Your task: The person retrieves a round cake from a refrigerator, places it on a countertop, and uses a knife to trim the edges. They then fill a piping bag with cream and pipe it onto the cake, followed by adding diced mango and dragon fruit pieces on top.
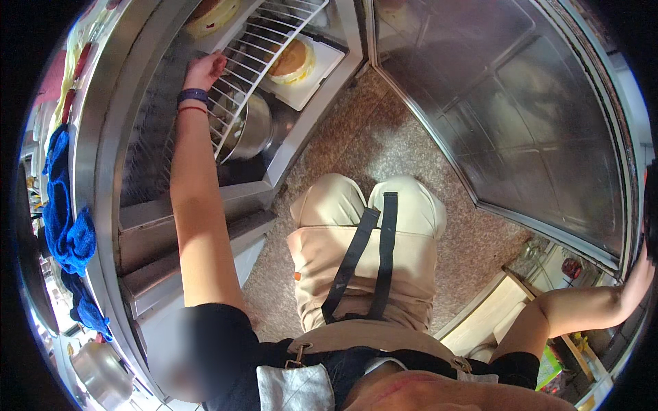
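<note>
My left hand (205, 70) reaches into an open steel refrigerator cabinet, its fingers curled at the inner edge of a white wire rack (255, 74). Part of the grip is hidden. Below the rack, a round cake (291, 63) with a brown top and pale sides sits on a white board (312, 85). Beside it stands a steel bowl (255, 127), partly covered by the wires. Another cake (211, 17) shows at the top edge, farther in. My right hand (646, 264) is at the far right rim by the swung-open door (507, 116); its fingers are lost in the dark border.
The cabinet's metal frame (277, 175) edges the opening in front of my knees. Speckled floor (370, 137) lies between cabinet and door. Blue cloths (65, 205) hang along the left side, with a steel pot (103, 373) below. A wooden board (483, 312) is at lower right.
</note>
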The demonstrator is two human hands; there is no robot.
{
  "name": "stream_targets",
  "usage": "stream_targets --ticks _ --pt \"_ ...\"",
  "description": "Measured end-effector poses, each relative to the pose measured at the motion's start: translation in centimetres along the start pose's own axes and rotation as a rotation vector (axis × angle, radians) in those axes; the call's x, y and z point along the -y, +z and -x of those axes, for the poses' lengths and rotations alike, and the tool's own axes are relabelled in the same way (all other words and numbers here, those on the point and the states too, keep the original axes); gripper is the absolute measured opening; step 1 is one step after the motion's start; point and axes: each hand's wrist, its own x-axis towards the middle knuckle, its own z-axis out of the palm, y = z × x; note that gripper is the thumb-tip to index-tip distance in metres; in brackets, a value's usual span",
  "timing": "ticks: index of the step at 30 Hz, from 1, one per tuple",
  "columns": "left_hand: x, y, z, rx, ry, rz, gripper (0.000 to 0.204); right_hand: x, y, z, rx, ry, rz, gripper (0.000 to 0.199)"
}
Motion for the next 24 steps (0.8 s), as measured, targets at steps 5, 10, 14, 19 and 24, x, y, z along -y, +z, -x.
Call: stream_targets --ticks 5,10,14,19,24 --pt "-1.4 2.7 1.9 -0.366 0.19 -0.559 0.032 -2.7 -1.1 -0.3 -0.014 0.032 -0.032 0.039" --pt "1.7 9.9 10.0 -0.488 0.55 -0.329 0.025 -5.8 -2.3 0.5 0.06 0.061 0.022 0.023" --pt "6.6 14.9 23.9 -0.357 0.776 -0.551 0.015 -0.7 -1.1 1.8 0.201 0.228 -0.103 0.024" --pt "12.9 10.0 47.0 0.376 0.132 -0.741 0.058 4.8 1.3 7.3 0.098 0.268 -0.101 0.031" --pt "8.2 1.2 65.9 0.679 -0.32 -0.751 0.085 14.3 4.2 17.5 0.207 0.275 -0.334 0.009"
